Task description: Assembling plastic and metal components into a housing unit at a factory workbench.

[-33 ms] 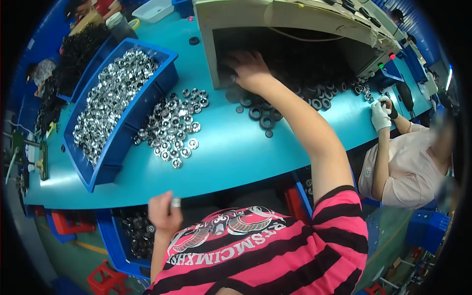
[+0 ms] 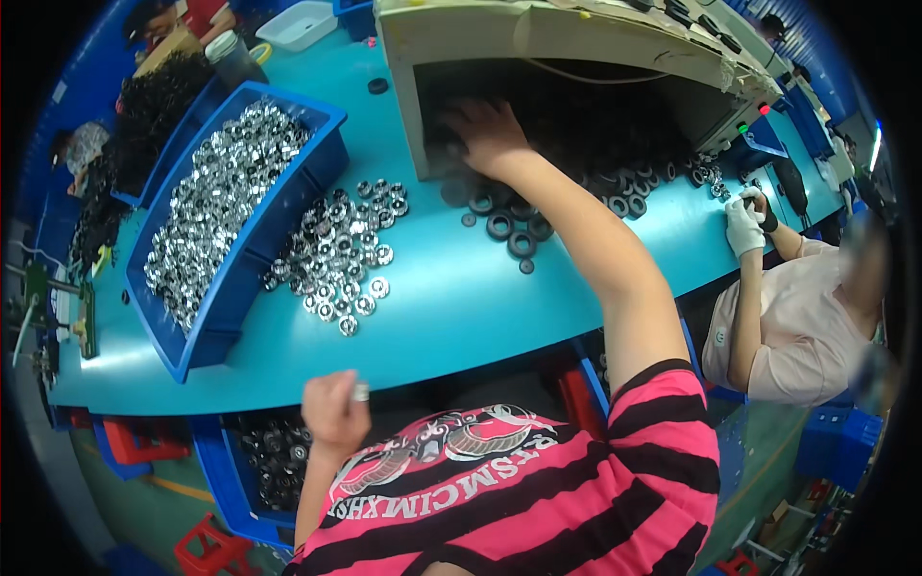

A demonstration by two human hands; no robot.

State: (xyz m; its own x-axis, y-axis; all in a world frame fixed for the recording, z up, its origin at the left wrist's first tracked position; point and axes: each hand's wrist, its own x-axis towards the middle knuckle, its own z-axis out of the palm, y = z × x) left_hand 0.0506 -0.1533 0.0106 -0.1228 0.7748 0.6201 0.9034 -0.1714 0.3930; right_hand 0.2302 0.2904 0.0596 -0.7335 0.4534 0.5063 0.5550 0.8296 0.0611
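Observation:
My right hand (image 2: 488, 134) reaches under the pale box-like stand (image 2: 407, 115), its fingers stretched and partly blurred in the dark. Beside it, black rubber rings (image 2: 521, 244) spread out from under the stand onto the turquoise table (image 2: 451, 307). My left hand (image 2: 333, 415) is closed in front of the table's near edge. A small whitish piece shows at its thumb, and what the fingers hold is hidden. Beyond that hand lies a loose pile of shiny silver-and-black wheel-like parts (image 2: 336, 245).
A long blue bin (image 2: 252, 252) full of the same silver parts stands at left. Below the table edge, another blue bin (image 2: 216, 461) holds dark parts. A co-worker's white-gloved hand (image 2: 743, 228) is at work on the right. Red stools (image 2: 213, 549) stand on the floor.
My left hand has shifted slightly to the right, still closed. My right hand stays under the stand, its fingers moving a little.

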